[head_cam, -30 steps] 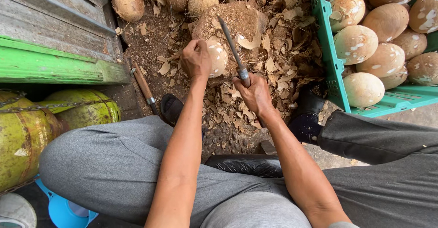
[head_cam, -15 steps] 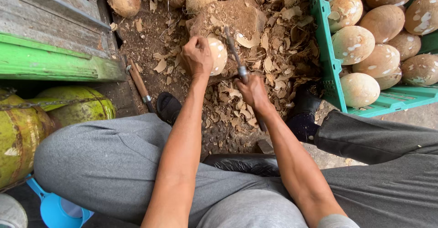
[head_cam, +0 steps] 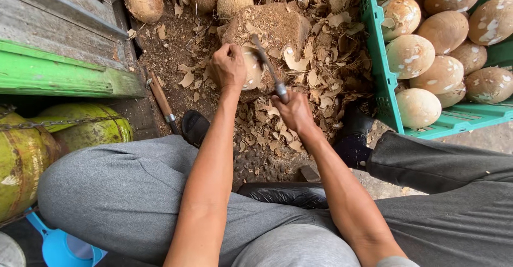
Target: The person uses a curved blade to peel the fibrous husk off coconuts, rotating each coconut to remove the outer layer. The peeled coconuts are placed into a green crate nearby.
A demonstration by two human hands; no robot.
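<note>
Fingers (head_cam: 223, 53) curled shut around a pale coconut (head_cam: 251, 70), left hand (head_cam: 228, 66) pressing it against the brown chopping block (head_cam: 278, 24).
Beside the green crate (head_cam: 380, 74) of peeled coconuts, same spot on the block as a second ago (grip unchanged). Forearms reaching down over grey-trousered knees, left wrist straight, right wrist cocked. Right hand (head_cam: 295, 112) wrapped closed on the handle of the knife (head_cam: 267, 66), blade now a little lower, slanting across the shell. Husk chips (head_cam: 267, 133) scattered underneath.
</note>
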